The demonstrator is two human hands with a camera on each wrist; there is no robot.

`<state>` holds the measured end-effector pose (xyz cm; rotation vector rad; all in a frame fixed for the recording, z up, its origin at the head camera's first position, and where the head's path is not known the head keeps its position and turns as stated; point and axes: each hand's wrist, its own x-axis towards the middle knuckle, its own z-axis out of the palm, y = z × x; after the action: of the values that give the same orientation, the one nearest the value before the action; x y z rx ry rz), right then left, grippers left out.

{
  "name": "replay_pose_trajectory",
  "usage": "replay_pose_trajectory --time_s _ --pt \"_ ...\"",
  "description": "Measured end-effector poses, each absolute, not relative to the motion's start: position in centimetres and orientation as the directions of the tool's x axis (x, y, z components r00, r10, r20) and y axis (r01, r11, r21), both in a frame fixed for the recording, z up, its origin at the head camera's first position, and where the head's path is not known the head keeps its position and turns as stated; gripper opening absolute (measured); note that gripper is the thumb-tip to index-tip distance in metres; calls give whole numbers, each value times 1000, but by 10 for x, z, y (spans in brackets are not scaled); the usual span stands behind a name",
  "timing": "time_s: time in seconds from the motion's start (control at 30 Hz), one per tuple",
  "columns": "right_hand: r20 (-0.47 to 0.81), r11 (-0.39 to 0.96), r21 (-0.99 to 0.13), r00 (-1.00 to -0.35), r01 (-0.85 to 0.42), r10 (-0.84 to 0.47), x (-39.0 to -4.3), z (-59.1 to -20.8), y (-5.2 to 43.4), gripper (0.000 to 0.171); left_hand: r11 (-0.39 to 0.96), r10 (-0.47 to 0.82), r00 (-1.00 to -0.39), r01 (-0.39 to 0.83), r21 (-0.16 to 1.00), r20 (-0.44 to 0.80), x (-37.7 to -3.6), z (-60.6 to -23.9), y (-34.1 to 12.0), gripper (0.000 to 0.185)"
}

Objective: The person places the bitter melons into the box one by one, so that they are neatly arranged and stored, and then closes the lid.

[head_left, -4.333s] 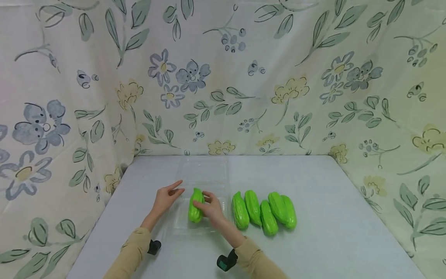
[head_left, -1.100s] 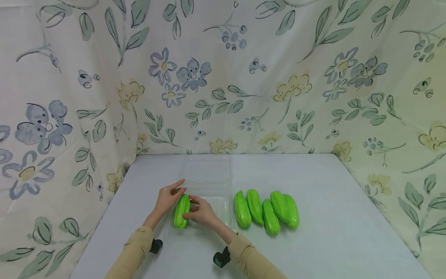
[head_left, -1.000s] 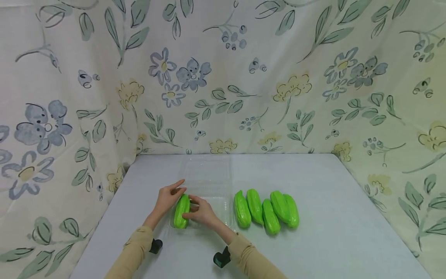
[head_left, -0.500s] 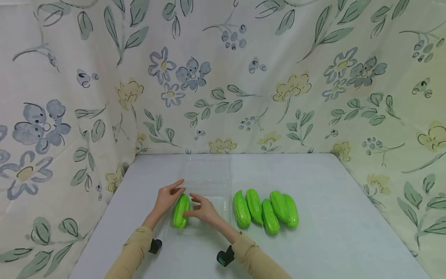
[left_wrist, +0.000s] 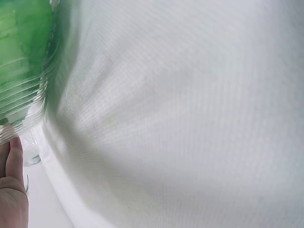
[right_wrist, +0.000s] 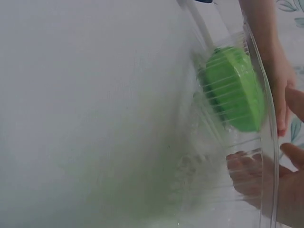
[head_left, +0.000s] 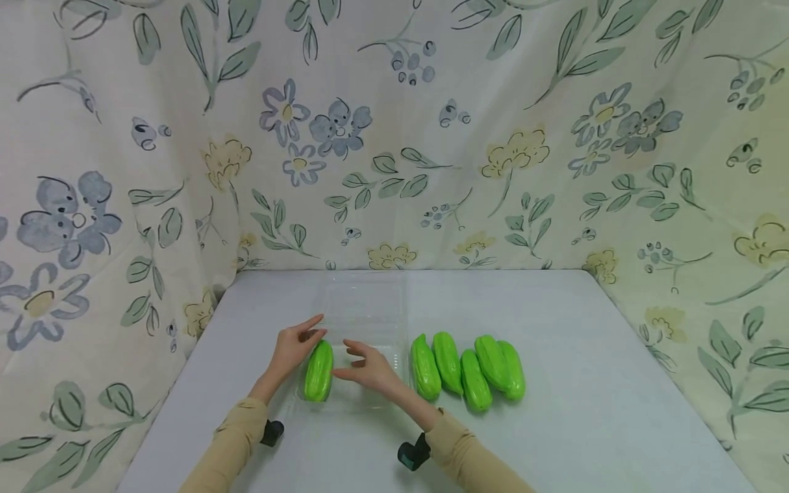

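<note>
Since the earlier frames, the right hand [head_left: 370,368] has been lifted off the green gourd [head_left: 318,370] and drawn a little to the right; its fingers are now spread and relaxed above the clear tray [head_left: 370,400], and nothing is held by it. Nearest the viewer, two beige sleeves [head_left: 237,441] are seen, each with a dark wrist camera [head_left: 272,432] strapped below it. The gourd is laid lengthwise at the left end of the tray, just beside the tray's wall, as is shown through the ribbed plastic in the right wrist view [right_wrist: 235,90]. The left hand [head_left: 293,346] is rested at the tray's left rim with fingers extended, its fingertips touching the far end of the gourd; nothing is gripped by it. To the right of the tray, five more gourds [head_left: 470,370] are lined side by side on the pale surface [head_left: 585,383], touching one another. Behind the tray its open lid [head_left: 365,301] is laid flat. Farthest back, a flowered cloth [head_left: 394,137] is hung around the surface.
</note>
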<state>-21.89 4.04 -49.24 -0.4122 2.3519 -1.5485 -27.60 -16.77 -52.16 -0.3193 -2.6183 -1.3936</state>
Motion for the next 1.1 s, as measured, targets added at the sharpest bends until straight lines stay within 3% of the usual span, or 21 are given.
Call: replay_pose_trajectory --time_s 0.7,1.1 --pt "-8 385 -904 -895 -184 -446 -214 -474 67 64 539 115 -956 290 791 272 -278 -524 -169 42" --pt "-20 353 -923 -896 -155 -444 -202 -453 89 66 517 128 -951 305 800 280 -277 -523 -171 41"
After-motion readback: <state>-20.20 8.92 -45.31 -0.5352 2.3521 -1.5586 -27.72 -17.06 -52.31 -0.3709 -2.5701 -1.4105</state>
